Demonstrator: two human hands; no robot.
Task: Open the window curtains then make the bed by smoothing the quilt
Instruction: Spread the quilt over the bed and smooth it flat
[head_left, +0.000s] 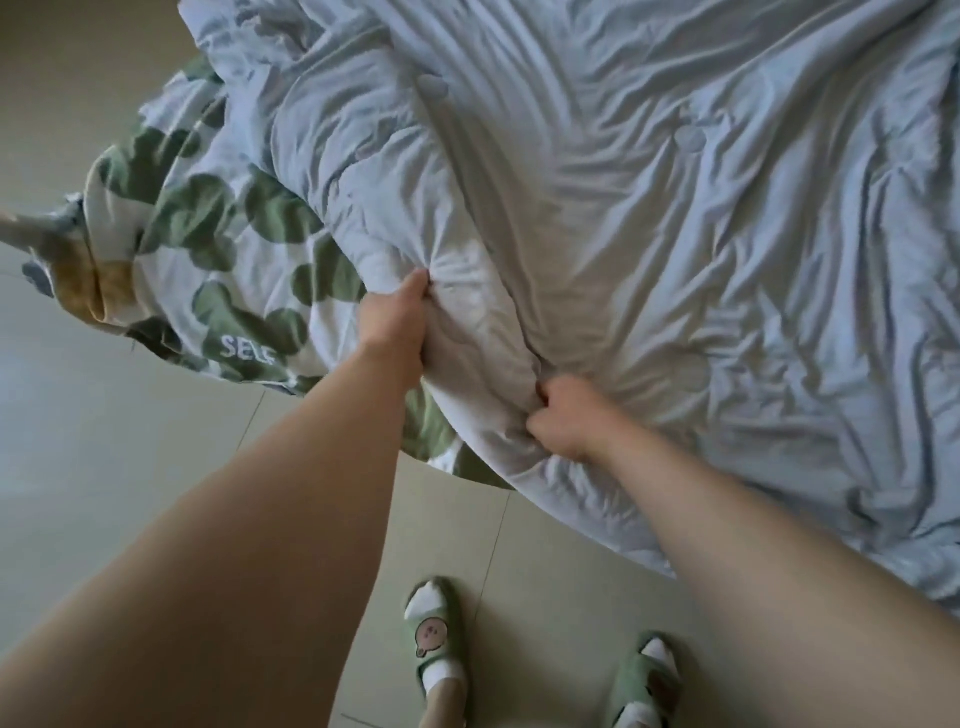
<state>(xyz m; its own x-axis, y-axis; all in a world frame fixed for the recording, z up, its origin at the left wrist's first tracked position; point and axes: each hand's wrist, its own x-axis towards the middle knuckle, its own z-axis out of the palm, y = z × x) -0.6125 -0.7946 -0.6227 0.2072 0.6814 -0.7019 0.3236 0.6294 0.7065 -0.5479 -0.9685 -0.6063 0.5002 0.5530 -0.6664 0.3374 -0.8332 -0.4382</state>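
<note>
We look straight down at a bed from its near edge. A pale blue-grey padded quilt (675, 234) covers most of the view, running from the near left to the far right, and it is creased into long ridges and folds.

The 2 bare hands hold the quilt's near edge. The left hand (396, 325) has its fingers curled into a bunch of the fabric, with the thumb on top. The right hand (563, 421), just to the right and nearer, is closed into a fist round another bunch of the same edge.

At the left, a white cloth printed with large green leaves (223, 228) and the word SELF spills out beside the quilt. We cannot tell if it is the quilt's other face or a separate sheet. Below lies a pale tiled floor (104, 441), with 2 green slippers (434, 631) over white socks at the near edge.

No window or curtains are in view, so we cannot judge that step. We judge the bed-making step to be in hand, at its start. The next move likely calls for a firm, even pull with both hands to draw the creases flat.
</note>
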